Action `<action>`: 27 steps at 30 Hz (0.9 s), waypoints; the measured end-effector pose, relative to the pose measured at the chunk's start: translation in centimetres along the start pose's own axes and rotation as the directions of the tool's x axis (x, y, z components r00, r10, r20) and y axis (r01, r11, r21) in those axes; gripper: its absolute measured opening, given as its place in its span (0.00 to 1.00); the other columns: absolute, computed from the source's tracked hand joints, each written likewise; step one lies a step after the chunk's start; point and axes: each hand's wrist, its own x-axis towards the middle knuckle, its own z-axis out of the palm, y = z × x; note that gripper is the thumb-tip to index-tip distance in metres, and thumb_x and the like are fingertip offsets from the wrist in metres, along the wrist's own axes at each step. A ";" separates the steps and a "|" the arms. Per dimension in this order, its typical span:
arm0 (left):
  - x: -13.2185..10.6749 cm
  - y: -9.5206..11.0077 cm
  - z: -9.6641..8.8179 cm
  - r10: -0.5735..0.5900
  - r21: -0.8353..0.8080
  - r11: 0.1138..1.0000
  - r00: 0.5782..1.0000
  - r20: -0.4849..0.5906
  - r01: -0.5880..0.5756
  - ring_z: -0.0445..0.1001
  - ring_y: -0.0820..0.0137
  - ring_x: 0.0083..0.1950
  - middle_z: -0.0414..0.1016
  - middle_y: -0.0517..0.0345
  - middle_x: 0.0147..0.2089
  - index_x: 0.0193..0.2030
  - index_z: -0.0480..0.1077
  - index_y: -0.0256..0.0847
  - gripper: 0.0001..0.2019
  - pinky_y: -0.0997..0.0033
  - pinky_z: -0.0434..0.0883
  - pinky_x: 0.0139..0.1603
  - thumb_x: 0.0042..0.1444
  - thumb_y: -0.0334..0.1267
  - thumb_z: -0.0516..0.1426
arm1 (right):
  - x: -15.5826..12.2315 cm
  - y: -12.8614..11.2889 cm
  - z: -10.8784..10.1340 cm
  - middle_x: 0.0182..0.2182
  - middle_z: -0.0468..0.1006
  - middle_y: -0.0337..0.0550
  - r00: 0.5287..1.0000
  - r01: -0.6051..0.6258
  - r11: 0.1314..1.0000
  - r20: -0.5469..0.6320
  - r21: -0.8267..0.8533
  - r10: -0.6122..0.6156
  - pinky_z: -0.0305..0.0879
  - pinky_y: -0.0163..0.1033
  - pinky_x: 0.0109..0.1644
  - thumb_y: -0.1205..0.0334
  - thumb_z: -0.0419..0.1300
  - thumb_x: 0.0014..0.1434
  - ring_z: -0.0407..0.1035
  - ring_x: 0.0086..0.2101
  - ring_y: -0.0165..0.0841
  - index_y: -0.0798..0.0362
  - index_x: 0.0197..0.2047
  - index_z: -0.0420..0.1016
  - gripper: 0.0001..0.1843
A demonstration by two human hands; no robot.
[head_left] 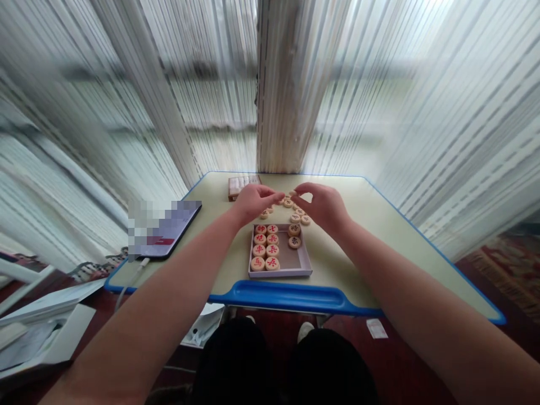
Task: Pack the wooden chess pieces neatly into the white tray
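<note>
Wooden discs (272, 250), ten, in one box (280, 275); left hand (251, 203), right hand (324, 206) over loose discs (296, 217); cannot tell either grip.

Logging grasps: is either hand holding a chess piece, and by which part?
Cannot tell: left hand and right hand curl over loose pieces, hiding any hold.

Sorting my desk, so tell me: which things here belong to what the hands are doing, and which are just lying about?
In use: left hand, right hand, loose chess pieces, tray of pieces.
Lying about: phone, its cable, wooden box at the back.
</note>
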 end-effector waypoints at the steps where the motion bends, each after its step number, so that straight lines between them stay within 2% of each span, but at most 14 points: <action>1: 0.0 0.2 0.2 0.004 -0.062 0.998 1.000 -0.002 -0.004 0.70 0.74 0.27 0.79 0.50 0.30 0.32 0.77 0.33 0.21 0.74 0.66 0.30 0.46 0.53 0.60 | 0.0 -0.2 -0.2 0.33 0.80 0.41 1.000 0.018 1.000 0.011 -0.016 -0.018 0.61 0.36 0.34 0.58 0.61 0.54 0.70 0.29 0.32 0.50 0.35 0.78 0.07; 5: -0.3 1.1 1.1 0.008 -0.276 0.961 0.999 -0.040 -0.019 0.71 0.74 0.29 0.79 0.50 0.33 0.35 0.77 0.33 0.21 0.73 0.68 0.33 0.45 0.52 0.62 | -0.2 -0.8 -0.6 0.35 0.79 0.42 0.998 0.054 0.998 0.010 -0.028 -0.054 0.61 0.36 0.36 0.57 0.59 0.56 0.70 0.31 0.33 0.49 0.36 0.77 0.08; 8: -0.5 1.4 1.5 -0.033 -0.312 0.950 0.999 -0.043 0.018 0.72 0.73 0.30 0.79 0.51 0.32 0.37 0.76 0.33 0.22 0.71 0.68 0.33 0.40 0.50 0.65 | -0.3 -1.2 -0.5 0.37 0.78 0.44 0.996 0.086 0.996 -0.013 -0.002 -0.086 0.62 0.36 0.37 0.58 0.58 0.56 0.70 0.34 0.34 0.50 0.38 0.77 0.08; 12: -0.4 1.1 1.2 -0.039 -0.371 0.928 0.999 -0.031 0.025 0.74 0.71 0.35 0.79 0.50 0.36 0.38 0.76 0.33 0.23 0.69 0.69 0.39 0.37 0.47 0.67 | -0.4 -1.2 -0.5 0.41 0.76 0.46 0.993 0.117 0.991 0.023 0.070 -0.118 0.62 0.36 0.36 0.66 0.58 0.53 0.68 0.31 0.31 0.52 0.43 0.74 0.12; 15: -0.2 0.8 0.8 -0.039 -0.372 0.928 0.999 -0.003 0.035 0.75 0.70 0.38 0.79 0.49 0.39 0.40 0.76 0.33 0.22 0.67 0.70 0.43 0.39 0.45 0.67 | -0.3 -1.0 -0.6 0.40 0.76 0.46 0.995 0.092 0.984 0.034 0.155 -0.098 0.62 0.35 0.34 0.66 0.59 0.51 0.65 0.26 0.28 0.55 0.46 0.72 0.17; 18: -0.2 0.6 0.6 -0.043 -0.346 0.936 0.998 0.054 0.060 0.75 0.70 0.38 0.79 0.49 0.40 0.41 0.76 0.34 0.21 0.67 0.70 0.43 0.40 0.44 0.67 | -0.2 -0.7 -0.4 0.37 0.75 0.45 0.993 0.099 0.976 0.048 0.193 -0.110 0.61 0.34 0.33 0.63 0.60 0.51 0.63 0.25 0.27 0.55 0.41 0.74 0.12; 20: -0.3 0.5 0.6 -0.045 -0.331 0.941 0.996 0.080 0.069 0.74 0.71 0.37 0.79 0.50 0.39 0.42 0.76 0.35 0.21 0.68 0.70 0.42 0.41 0.44 0.66 | -0.1 -0.5 -0.2 0.35 0.75 0.44 0.992 0.088 0.976 0.067 0.199 -0.103 0.60 0.34 0.32 0.61 0.61 0.51 0.63 0.26 0.27 0.55 0.37 0.74 0.09; 23: -0.4 0.7 0.6 -0.044 -0.296 0.952 0.994 0.103 0.073 0.73 0.72 0.35 0.79 0.50 0.39 0.43 0.76 0.35 0.21 0.69 0.69 0.39 0.43 0.44 0.65 | -0.1 -0.4 -0.2 0.35 0.75 0.43 0.993 0.041 0.977 0.098 0.208 -0.062 0.60 0.33 0.31 0.60 0.62 0.50 0.62 0.24 0.25 0.55 0.37 0.74 0.11; 27: -0.5 0.9 0.7 -0.028 -0.254 0.965 0.991 0.131 0.061 0.72 0.73 0.33 0.79 0.50 0.37 0.42 0.76 0.34 0.20 0.71 0.69 0.35 0.43 0.43 0.64 | 0.0 -0.4 -1.1 0.33 0.75 0.43 0.986 0.032 0.983 0.157 0.179 -0.061 0.59 0.33 0.31 0.61 0.62 0.49 0.62 0.25 0.26 0.55 0.35 0.75 0.09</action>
